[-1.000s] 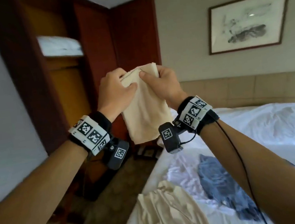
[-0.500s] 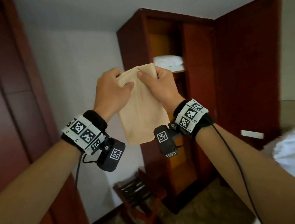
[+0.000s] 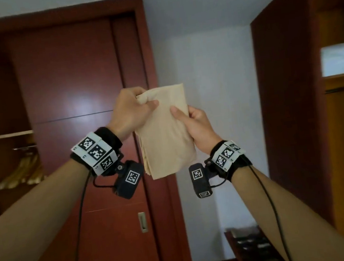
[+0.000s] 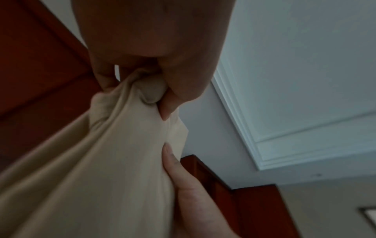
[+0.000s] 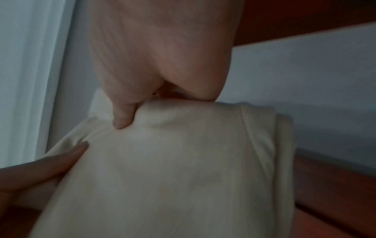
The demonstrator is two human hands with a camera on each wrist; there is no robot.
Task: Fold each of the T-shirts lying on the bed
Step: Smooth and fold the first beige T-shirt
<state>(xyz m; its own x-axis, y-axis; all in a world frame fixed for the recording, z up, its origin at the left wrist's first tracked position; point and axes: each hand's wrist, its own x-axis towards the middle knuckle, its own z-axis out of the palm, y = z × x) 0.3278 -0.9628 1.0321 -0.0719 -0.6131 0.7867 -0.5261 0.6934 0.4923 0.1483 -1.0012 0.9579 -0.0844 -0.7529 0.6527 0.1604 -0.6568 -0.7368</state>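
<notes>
I faced a dark red wooden door [image 3: 78, 81], a white wall [image 3: 209, 104], an open wardrobe [image 3: 292, 94] holding white linen [image 3: 341, 58], and hangers [image 3: 20, 170].

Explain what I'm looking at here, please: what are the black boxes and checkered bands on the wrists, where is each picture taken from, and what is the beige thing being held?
No robot here: a person works with two bare hands. The checkered bands are marker tags strapped round each wrist, and each black box under a wrist is a small camera looking along the hand. The wide picture comes from a camera on the person's head; the two close, dim ones come from those wrist cameras.

The beige thing is a folded T-shirt, held up in the air in front of a red-brown sliding door. The left hand bunches its top corner in curled fingers; the right hand pinches its right edge, thumb in front. No bed or other surface shows now; an open wardrobe with white linen on a shelf stands to the right.
</notes>
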